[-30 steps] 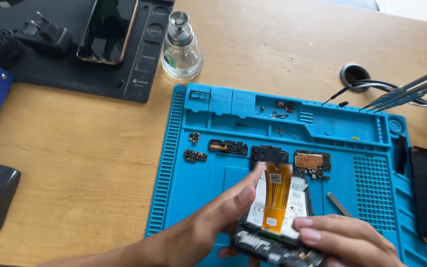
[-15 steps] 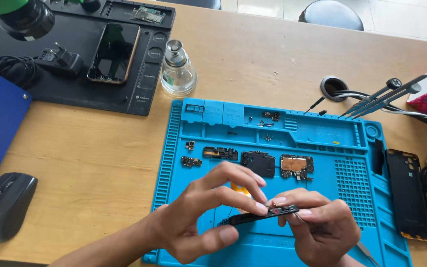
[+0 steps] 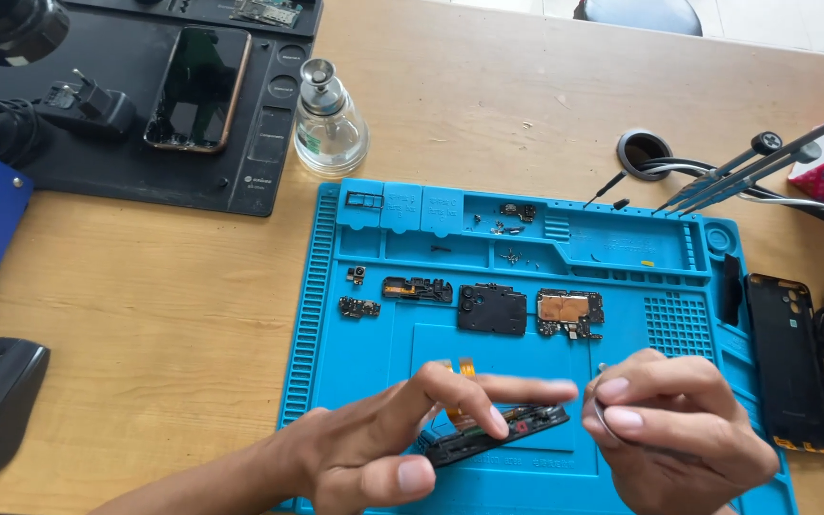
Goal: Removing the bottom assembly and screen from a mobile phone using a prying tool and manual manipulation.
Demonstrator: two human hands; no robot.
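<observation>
Blue mat (image 3: 355,315), phone frame (image 3: 493,434) low at its front edge, pinched edge-on.

Left hand (image 3: 383,448) curled round frame, forefinger stretched over it; right hand (image 3: 669,429) closed narrow on thin tweezers (image 3: 603,412) just beside frame. Black cover (image 3: 493,310) and copper board (image 3: 569,312) mid-mat. Glass bottle (image 3: 328,122) beyond mat; black back cover (image 3: 792,362) off its right edge.
</observation>
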